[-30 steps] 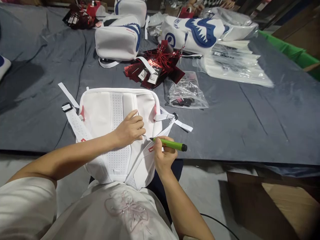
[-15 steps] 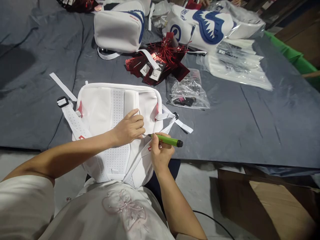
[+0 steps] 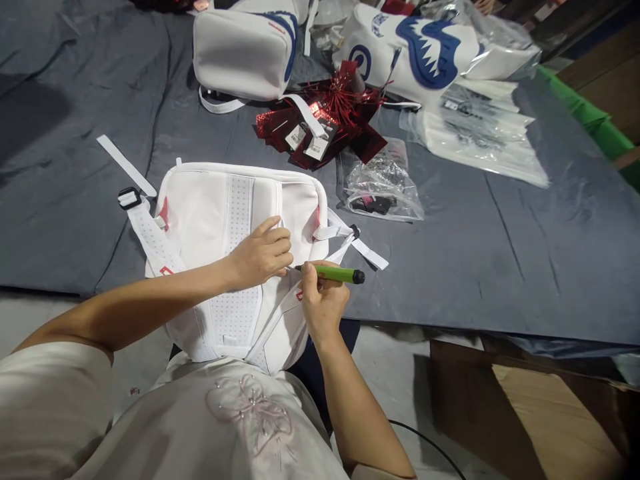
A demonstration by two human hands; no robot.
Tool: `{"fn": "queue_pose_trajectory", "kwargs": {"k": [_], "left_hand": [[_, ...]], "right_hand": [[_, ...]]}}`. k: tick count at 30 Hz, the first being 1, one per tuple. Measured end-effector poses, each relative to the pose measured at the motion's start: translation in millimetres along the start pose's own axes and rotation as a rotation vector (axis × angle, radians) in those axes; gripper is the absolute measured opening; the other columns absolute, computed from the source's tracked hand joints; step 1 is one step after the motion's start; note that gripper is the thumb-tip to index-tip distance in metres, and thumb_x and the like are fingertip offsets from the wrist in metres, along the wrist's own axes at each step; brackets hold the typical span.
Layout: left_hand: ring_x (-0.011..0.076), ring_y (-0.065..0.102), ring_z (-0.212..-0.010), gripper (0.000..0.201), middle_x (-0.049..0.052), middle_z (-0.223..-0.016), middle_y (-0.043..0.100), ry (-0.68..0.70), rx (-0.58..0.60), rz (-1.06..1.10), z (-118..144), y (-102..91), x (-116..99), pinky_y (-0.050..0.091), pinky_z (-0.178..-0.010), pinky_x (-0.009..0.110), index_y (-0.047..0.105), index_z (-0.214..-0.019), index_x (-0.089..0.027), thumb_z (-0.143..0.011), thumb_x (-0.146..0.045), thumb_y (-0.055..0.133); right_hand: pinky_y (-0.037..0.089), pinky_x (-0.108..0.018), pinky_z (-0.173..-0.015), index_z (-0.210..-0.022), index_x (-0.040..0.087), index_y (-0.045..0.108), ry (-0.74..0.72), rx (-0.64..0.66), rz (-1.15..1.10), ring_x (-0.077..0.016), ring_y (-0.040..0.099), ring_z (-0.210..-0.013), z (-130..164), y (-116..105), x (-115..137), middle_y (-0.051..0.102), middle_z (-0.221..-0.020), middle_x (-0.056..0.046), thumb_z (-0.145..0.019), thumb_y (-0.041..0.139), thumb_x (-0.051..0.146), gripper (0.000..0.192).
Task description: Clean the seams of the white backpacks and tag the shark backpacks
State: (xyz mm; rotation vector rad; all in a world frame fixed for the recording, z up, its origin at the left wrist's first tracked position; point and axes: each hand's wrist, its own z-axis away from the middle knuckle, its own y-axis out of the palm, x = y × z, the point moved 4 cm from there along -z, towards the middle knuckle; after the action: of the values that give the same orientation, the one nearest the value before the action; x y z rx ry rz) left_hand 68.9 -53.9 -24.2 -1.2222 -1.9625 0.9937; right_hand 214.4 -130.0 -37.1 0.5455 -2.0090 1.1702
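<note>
A white backpack (image 3: pixel 200 207) lies with its strap side up, over the table's near edge and against my body. My left hand (image 3: pixel 263 255) has its fingers curled on the raised edge of the padded back panel, gripping the fabric there. In my right hand (image 3: pixel 324 300) is a green marker pen (image 3: pixel 335 274), pinched between thumb and fingers, its black end pointing right. The pen's tip is close to the left fingertips, at the backpack's surface; whether it touches cannot be made out. White straps with black buckles stick out on both sides.
Beyond the backpack are a white bag (image 3: pixel 243 57), a white bag with blue patches (image 3: pixel 400 50), red foil tinsel with tags (image 3: pixel 345 107), a small clear plastic bag (image 3: pixel 385 180) and a stack of clear bags (image 3: pixel 485 133). Cardboard (image 3: pixel 555 420) lies at lower right.
The view has shifted slightly, so the table's things appear a little further right. Both hands keep their places on the backpack, and the marker pen lies a bit flatter.
</note>
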Motion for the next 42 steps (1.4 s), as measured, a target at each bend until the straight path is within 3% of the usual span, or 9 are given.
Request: {"fn": "queue_pose_trajectory", "kwargs": {"k": [10,22,42], "left_hand": [[0.0201,0.052,-0.104,0.022,0.0,-0.085,0.06,-0.006,0.024,-0.007,-0.9,0.6,0.2,0.032,-0.118,0.048,0.058,-0.081,-0.019,-0.088,-0.037,0.068],[0.0203,0.052,-0.102,0.025,0.0,-0.082,0.057,0.001,-0.003,-0.004,-0.9,1.9,1.8,0.036,-0.115,0.05,0.055,-0.077,-0.02,-0.094,-0.039,0.058],[0.0219,0.054,-0.103,0.022,0.002,-0.083,0.061,-0.008,0.055,-0.008,-4.4,0.6,0.8,0.036,-0.114,0.05,0.057,-0.079,-0.018,-0.093,-0.035,0.06]], "right_hand": [[0.043,-0.028,-0.054,-0.079,0.016,0.064,0.004,0.01,0.031,-0.0157,0.056,-0.046,-1.6,0.2,-0.7,0.059,-0.053,0.0,-0.093,0.053,0.047,0.035],[0.044,-0.028,-0.058,-0.081,0.016,0.066,0.081,0.066,-0.007,-0.0174,0.061,-0.052,-3.7,2.5,-2.5,0.064,-0.057,-0.002,-0.095,0.051,0.049,0.039],[0.044,-0.029,-0.061,-0.081,0.017,0.068,0.13,0.115,-0.026,-0.0195,0.065,-0.056,-7.2,1.4,-4.3,0.068,-0.058,-0.003,-0.094,0.051,0.05,0.04]]}}
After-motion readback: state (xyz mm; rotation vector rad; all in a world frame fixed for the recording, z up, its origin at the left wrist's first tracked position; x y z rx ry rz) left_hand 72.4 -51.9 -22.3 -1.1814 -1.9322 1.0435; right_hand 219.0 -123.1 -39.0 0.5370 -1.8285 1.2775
